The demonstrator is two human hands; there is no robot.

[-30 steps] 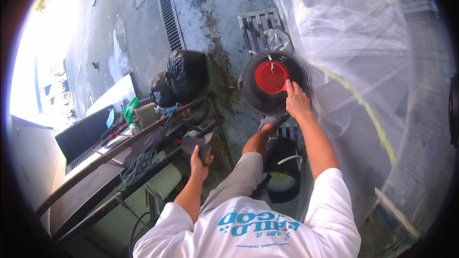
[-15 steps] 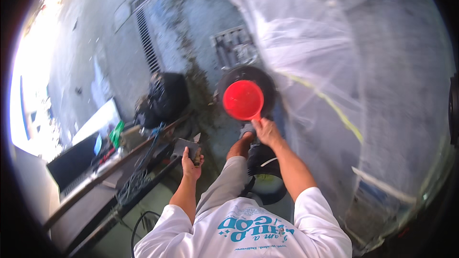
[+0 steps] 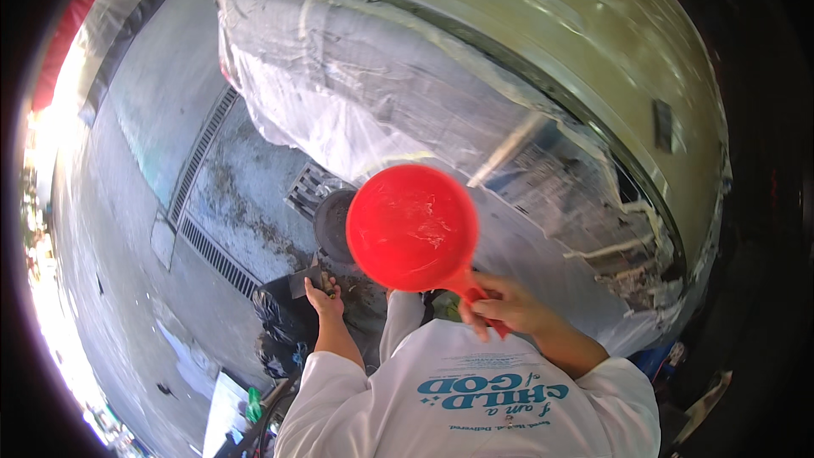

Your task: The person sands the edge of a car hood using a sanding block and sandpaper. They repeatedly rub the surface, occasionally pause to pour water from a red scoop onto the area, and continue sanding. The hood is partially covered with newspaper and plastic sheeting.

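Observation:
A round red plastic dipper (image 3: 413,229) is up in front of my chest. My right hand (image 3: 513,305) has its fingers wrapped around the dipper's handle. Lower and to the left, my left hand (image 3: 326,295) grips a thin, dark grey flat piece (image 3: 300,282); a small tan part shows by the fingers, and its exact kind is unclear. Beyond the dipper a round dark tub (image 3: 332,225) stands on the floor, partly covered by the dipper in this view.
A vehicle's olive-gold body (image 3: 543,25) spans the far right, its lower side draped in clear plastic sheeting (image 3: 365,76) and taped paper. A slotted floor drain (image 3: 203,153) and a loose grate (image 3: 307,191) lie left. A black plastic bag (image 3: 275,314) sits near my left arm.
My right hand has lifted the dipper away from over the tub, closer to my chest. The view has swung right toward the vehicle. My left hand still grips the flat piece.

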